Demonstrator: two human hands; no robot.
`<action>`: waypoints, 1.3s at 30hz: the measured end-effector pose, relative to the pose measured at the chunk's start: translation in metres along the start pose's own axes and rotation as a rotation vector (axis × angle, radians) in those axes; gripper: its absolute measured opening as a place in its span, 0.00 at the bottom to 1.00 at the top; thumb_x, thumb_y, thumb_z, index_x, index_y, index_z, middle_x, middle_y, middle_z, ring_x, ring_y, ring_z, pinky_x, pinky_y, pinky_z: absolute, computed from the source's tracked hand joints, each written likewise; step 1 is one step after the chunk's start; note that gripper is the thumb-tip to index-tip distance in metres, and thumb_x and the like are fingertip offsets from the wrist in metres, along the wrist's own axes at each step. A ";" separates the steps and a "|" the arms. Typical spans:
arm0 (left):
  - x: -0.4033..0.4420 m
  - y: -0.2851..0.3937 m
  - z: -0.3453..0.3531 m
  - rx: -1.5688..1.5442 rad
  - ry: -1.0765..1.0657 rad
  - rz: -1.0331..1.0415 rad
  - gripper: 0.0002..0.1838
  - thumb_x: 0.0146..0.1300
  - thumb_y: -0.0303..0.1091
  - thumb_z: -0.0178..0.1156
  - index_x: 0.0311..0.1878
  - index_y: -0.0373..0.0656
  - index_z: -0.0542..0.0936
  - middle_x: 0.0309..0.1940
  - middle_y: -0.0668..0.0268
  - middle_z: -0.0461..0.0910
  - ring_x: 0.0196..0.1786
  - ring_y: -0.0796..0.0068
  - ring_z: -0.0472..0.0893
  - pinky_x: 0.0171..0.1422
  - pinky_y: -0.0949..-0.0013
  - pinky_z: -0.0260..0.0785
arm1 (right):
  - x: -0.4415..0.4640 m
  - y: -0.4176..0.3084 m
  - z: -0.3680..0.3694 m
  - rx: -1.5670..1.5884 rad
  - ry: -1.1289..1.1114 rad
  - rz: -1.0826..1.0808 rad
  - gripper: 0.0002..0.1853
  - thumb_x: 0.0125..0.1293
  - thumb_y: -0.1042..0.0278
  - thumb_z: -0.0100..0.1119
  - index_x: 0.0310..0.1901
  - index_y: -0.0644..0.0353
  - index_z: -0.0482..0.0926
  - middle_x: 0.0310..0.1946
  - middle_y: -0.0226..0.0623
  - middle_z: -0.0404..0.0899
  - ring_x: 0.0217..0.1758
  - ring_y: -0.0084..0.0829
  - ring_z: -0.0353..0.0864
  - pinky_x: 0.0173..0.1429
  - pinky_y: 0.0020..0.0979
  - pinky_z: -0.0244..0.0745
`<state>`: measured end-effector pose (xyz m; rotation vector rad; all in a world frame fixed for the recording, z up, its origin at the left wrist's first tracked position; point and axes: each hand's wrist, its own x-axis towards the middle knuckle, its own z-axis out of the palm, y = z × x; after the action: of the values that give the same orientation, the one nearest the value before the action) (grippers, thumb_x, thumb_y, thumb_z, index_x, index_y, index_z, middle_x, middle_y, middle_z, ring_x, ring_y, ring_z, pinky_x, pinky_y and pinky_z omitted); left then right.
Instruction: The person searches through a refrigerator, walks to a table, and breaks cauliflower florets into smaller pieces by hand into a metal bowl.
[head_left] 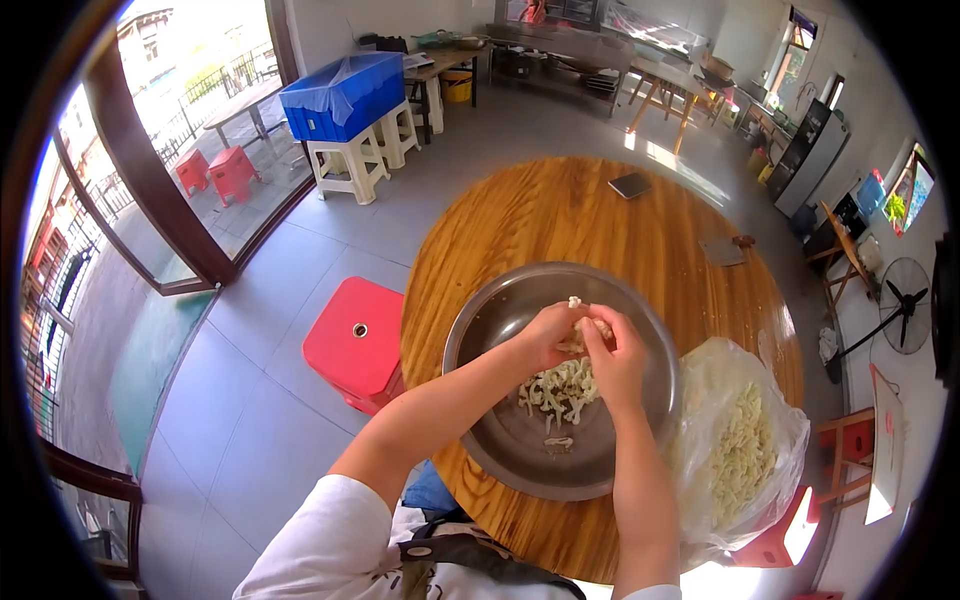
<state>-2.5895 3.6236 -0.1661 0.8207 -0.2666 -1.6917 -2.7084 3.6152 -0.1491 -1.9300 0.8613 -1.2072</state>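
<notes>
Both hands are together over a wide metal bowl [500,300] on the round wooden table. My left hand [553,335] comes in from the left with its fingers closed round a pale piece of cauliflower [575,342]. From the right, my right hand [615,355] holds the same piece, its thumb and fingers bent against it. Below them, small cut cauliflower pieces [560,390] lie in the bottom of the bowl. Right of the bowl, a clear plastic bag [700,430] holds a heap of pale green-white pieces [743,455].
The wooden table [520,210] carries a dark flat object [629,185] at its far side and a cleaver [722,251] at the right. A red stool [355,335] stands left of the table. Farther off, a blue crate [340,98] rests on white stools [347,165].
</notes>
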 end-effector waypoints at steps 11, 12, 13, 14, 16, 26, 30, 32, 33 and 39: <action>0.004 0.006 -0.009 -0.098 0.015 0.124 0.07 0.61 0.30 0.48 0.43 0.47 0.68 0.30 0.66 0.72 0.26 0.78 0.69 0.26 0.73 0.62 | 0.006 0.006 -0.012 -0.007 0.195 0.220 0.14 0.65 0.61 0.48 0.35 0.65 0.75 0.29 0.30 0.75 0.25 0.17 0.66 0.30 0.20 0.63; 0.003 0.007 -0.008 -0.088 0.018 0.130 0.07 0.61 0.30 0.48 0.43 0.47 0.68 0.30 0.67 0.72 0.25 0.78 0.69 0.26 0.73 0.62 | 0.005 0.004 -0.013 0.038 0.195 0.276 0.13 0.65 0.61 0.48 0.36 0.64 0.75 0.29 0.29 0.75 0.25 0.17 0.66 0.30 0.19 0.63; 0.003 0.008 -0.007 -0.085 0.027 0.148 0.08 0.61 0.30 0.48 0.44 0.48 0.68 0.30 0.67 0.72 0.25 0.78 0.68 0.25 0.73 0.62 | 0.006 -0.001 -0.013 0.084 0.180 0.328 0.13 0.65 0.61 0.48 0.37 0.64 0.75 0.30 0.28 0.75 0.25 0.17 0.65 0.30 0.19 0.63; 0.001 0.008 -0.006 -0.088 -0.001 0.168 0.09 0.61 0.30 0.47 0.45 0.48 0.68 0.30 0.67 0.72 0.25 0.79 0.68 0.25 0.74 0.61 | 0.006 -0.001 -0.012 0.090 0.201 0.300 0.13 0.65 0.61 0.48 0.39 0.63 0.74 0.31 0.28 0.74 0.26 0.17 0.65 0.31 0.18 0.62; 0.002 0.007 -0.008 -0.079 -0.036 0.202 0.09 0.61 0.30 0.48 0.46 0.48 0.68 0.30 0.67 0.72 0.24 0.79 0.67 0.25 0.74 0.61 | 0.006 0.005 -0.013 0.094 0.264 0.217 0.13 0.66 0.61 0.47 0.43 0.62 0.73 0.32 0.27 0.72 0.28 0.17 0.65 0.32 0.18 0.61; 0.000 0.002 -0.003 0.186 -0.077 0.294 0.06 0.62 0.33 0.50 0.40 0.44 0.72 0.29 0.70 0.73 0.27 0.82 0.69 0.29 0.75 0.63 | 0.010 0.013 -0.014 -0.163 -0.105 0.240 0.19 0.66 0.57 0.45 0.48 0.64 0.72 0.44 0.37 0.74 0.46 0.27 0.72 0.47 0.25 0.66; 0.008 -0.006 -0.003 0.306 -0.253 0.365 0.08 0.64 0.33 0.47 0.42 0.42 0.72 0.33 0.70 0.75 0.35 0.80 0.73 0.39 0.74 0.67 | 0.008 -0.001 -0.010 0.032 -0.103 0.191 0.20 0.65 0.58 0.48 0.53 0.62 0.68 0.48 0.36 0.72 0.49 0.27 0.72 0.52 0.26 0.66; 0.002 -0.008 -0.001 0.379 -0.188 0.439 0.08 0.65 0.34 0.46 0.40 0.41 0.72 0.31 0.69 0.75 0.34 0.80 0.74 0.37 0.75 0.67 | 0.007 0.003 -0.007 0.057 -0.137 0.213 0.19 0.64 0.60 0.49 0.53 0.62 0.68 0.48 0.35 0.72 0.48 0.25 0.72 0.51 0.25 0.66; 0.005 -0.009 -0.001 0.438 -0.142 0.452 0.08 0.64 0.33 0.46 0.40 0.41 0.72 0.30 0.69 0.74 0.33 0.80 0.74 0.35 0.75 0.67 | 0.008 0.004 -0.006 0.088 -0.162 0.226 0.19 0.64 0.61 0.50 0.53 0.62 0.68 0.48 0.35 0.72 0.48 0.25 0.72 0.51 0.25 0.66; 0.002 -0.002 -0.003 0.434 -0.065 0.365 0.06 0.57 0.30 0.52 0.37 0.40 0.72 0.27 0.68 0.73 0.28 0.80 0.71 0.27 0.75 0.64 | 0.009 0.018 -0.008 0.246 -0.114 0.231 0.17 0.63 0.71 0.50 0.54 0.62 0.67 0.48 0.39 0.72 0.50 0.27 0.71 0.54 0.25 0.65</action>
<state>-2.5893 3.6235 -0.1703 0.9653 -0.7995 -1.3324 -2.7157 3.5965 -0.1566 -1.6360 0.8103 -1.0059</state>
